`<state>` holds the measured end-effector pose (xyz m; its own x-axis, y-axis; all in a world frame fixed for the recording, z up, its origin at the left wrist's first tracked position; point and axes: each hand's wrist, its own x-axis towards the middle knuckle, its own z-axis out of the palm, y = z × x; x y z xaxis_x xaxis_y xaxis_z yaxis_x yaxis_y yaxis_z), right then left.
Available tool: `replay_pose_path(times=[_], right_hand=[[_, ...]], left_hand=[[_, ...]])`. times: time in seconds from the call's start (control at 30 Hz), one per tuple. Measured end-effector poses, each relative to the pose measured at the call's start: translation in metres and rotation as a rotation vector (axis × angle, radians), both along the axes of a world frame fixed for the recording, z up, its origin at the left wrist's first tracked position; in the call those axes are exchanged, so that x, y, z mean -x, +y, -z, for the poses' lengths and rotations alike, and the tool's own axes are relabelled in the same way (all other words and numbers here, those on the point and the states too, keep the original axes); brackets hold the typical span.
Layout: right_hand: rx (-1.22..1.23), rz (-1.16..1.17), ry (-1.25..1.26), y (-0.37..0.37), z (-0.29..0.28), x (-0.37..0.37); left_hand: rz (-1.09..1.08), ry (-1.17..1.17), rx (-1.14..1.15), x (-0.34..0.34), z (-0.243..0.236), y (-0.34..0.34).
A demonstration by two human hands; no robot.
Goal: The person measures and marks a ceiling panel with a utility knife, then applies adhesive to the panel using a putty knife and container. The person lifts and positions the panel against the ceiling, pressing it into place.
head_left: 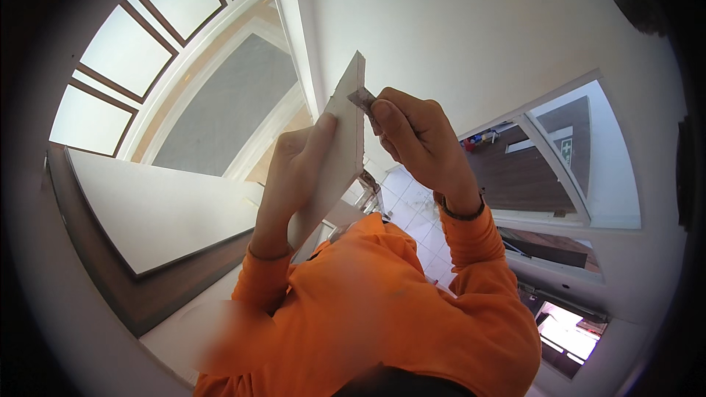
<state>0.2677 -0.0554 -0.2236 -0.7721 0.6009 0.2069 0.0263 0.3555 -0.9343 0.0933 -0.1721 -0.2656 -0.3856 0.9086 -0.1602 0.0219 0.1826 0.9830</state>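
A long pale board [344, 136] with a rough, crumbly-looking edge stands tilted in front of my chest, its pointed end upward. My left hand [300, 148] grips it from the left side, thumb lying along the face. Pinched between the thumb and fingers of my right hand [419, 129] is a small flat grey blade [360, 98]. That blade meets the board's right edge near the upper end. The lower end of the board runs down behind my left wrist and is partly hidden.
A white wall [456, 37] rises close ahead. To the right is an opening with a white frame [555, 169]. Brown-framed white panels [132, 51] line the upper left, with another white panel [169, 209] below. Light floor tiles [412, 202] show beneath my arms.
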Motion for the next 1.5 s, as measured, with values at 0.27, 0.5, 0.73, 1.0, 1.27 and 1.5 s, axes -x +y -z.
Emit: replay_pose_path(times=[0.27,0.5,0.73,1.0,1.27,1.5], right_hand=[[-0.014,-0.062,-0.129,-0.021,0.019,0.002],[0.508,0.013,0.1,-0.019,0.069,-0.023],[0.58,0.25,0.026,-0.055,0.121,-0.024],[0.479,0.257,-0.041,-0.063,0.142,0.002],[0.286,0.013,-0.078,-0.056,0.116,0.025],[0.179,-0.049,-0.314,-0.051,0.135,0.014]], left_hand=[[-0.105,-0.122,0.075,0.022,-0.004,-0.002],[-0.112,0.381,0.019,0.02,0.012,-0.004],[-0.122,0.514,0.185,0.007,0.022,-0.006],[-0.366,0.708,-0.103,0.012,0.037,0.0],[-0.899,0.522,-0.296,0.068,-0.001,-0.008],[-1.096,0.161,-0.219,0.05,0.078,-0.023]])
